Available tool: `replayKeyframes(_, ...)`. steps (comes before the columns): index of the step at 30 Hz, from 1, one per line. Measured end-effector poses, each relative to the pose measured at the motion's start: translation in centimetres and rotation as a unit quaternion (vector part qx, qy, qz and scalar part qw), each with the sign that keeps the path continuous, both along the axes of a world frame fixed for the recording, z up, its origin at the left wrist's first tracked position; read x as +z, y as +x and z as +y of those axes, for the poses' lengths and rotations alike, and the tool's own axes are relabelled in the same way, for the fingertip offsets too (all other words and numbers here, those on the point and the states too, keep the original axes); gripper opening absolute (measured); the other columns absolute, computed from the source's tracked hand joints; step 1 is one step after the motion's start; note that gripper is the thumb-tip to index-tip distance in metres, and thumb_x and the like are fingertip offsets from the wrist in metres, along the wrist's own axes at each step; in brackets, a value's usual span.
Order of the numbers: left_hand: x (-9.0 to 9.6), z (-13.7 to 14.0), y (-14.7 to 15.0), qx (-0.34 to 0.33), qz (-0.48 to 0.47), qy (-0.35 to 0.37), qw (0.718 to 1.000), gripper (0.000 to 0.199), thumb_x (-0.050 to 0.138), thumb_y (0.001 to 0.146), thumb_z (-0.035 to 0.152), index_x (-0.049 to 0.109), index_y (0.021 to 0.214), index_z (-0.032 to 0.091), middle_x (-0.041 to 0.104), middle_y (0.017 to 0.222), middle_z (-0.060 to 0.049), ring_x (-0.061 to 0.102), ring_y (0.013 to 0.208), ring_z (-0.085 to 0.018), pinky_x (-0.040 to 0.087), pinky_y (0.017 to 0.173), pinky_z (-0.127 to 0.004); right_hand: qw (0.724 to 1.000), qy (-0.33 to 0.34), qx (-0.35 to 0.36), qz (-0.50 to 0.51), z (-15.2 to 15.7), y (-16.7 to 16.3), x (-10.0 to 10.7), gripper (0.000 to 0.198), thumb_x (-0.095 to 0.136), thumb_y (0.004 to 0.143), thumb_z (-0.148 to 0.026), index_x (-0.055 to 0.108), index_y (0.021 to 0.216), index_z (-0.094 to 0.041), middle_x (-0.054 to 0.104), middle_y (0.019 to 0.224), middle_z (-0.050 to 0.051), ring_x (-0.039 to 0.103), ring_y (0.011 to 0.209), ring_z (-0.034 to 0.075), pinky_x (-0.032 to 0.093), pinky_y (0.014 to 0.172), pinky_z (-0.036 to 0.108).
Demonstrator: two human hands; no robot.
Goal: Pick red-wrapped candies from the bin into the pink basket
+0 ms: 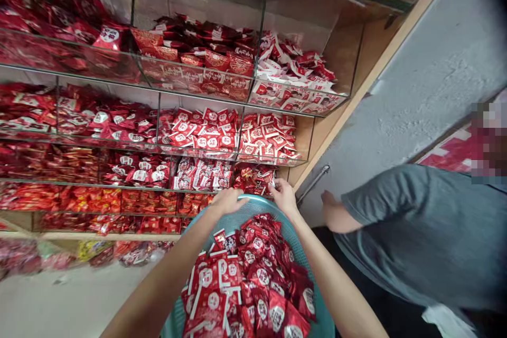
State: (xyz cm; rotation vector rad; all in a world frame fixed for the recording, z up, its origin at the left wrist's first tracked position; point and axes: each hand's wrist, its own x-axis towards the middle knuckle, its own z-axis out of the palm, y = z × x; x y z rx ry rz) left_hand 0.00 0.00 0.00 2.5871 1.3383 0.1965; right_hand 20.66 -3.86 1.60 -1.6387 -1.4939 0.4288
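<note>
A teal plastic basket (233, 216) with mesh walls is in front of me, heaped with small red wrapped packets (257, 274) that bear white labels. My left hand (227, 202) is closed over its far rim, thumb pointing right. Just beyond the rim, my right hand (284, 196) reaches to a low shelf compartment of red packets (253, 177). Its fingers are bent together at the compartment's front right; what lies between the fingertips is hidden.
Glass-fronted shelves (198, 95) split into compartments hold many red and white packets. A wooden side panel (380, 68) borders a grey wall (443, 37). A person in a grey shirt (412, 222) is close on my right. Bagged goods (95, 253) lie below the shelves.
</note>
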Motion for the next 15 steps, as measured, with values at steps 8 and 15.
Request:
replayKeyframes(8,0.2,-0.2,-0.4,0.004,0.003,-0.006,1.0,0.054,0.027,0.085,0.058,0.062,0.102,0.022,0.067,0.096,-0.012,0.062,0.091,-0.031,0.047,0.074,-0.04,0.985,-0.115,0.119,-0.043,-5.1,-6.4,-2.8,0.015,0.061,0.065,-0.025,0.049,0.06,-0.018,0.049,0.052,-0.006,0.045,0.05,0.01,0.031,0.049,0.02)
replayKeyframes(15,0.3,-0.3,-0.6,-0.005,-0.008,-0.011,1.0,0.054,0.026,0.084,0.06,0.062,0.105,0.025,0.067,0.098,-0.009,0.062,0.091,-0.03,0.047,0.075,-0.039,0.962,-0.199,0.15,-0.113,-5.7,-8.5,-2.6,0.014,0.062,0.063,-0.026,0.053,0.06,-0.016,0.049,0.056,-0.004,0.041,0.054,0.01,0.028,0.05,0.021)
